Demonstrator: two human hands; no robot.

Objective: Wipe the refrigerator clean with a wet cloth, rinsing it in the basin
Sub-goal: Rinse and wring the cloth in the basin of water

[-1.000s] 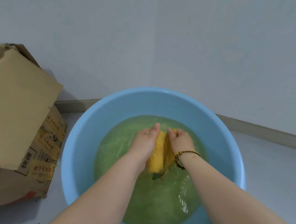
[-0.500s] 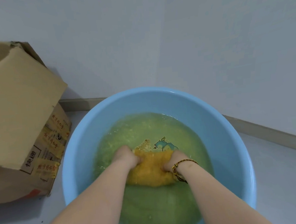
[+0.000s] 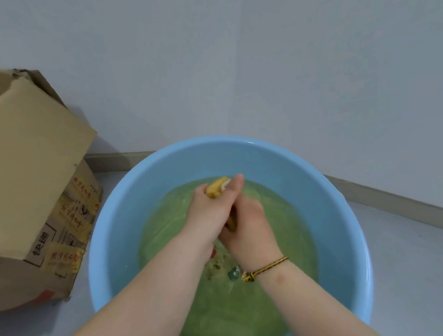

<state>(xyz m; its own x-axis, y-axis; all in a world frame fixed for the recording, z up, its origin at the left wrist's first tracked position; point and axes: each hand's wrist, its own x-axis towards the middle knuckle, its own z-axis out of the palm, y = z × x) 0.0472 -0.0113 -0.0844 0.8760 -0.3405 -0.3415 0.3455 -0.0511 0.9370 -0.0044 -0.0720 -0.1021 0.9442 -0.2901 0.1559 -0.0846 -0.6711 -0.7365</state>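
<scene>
A round light blue basin [image 3: 119, 227] stands on the floor, holding greenish water. Over the water my left hand [image 3: 210, 213] and my right hand [image 3: 250, 226] are pressed together around a yellow cloth [image 3: 216, 188]. A bunched end of the cloth sticks out past my left fingers. Another part with a printed pattern trails into the water below my right wrist. Most of the cloth is hidden between my hands. The refrigerator is not in view.
An open cardboard box [image 3: 32, 181] with yellow tape stands on the floor against the basin's left side. A pale wall with a baseboard [image 3: 401, 202] runs right behind the basin. Grey floor [image 3: 419, 272] lies to the right.
My hands have lifted the cloth from under the water and moved toward the far side of the basin. They were spread apart on the cloth and are now squeezed together on it.
</scene>
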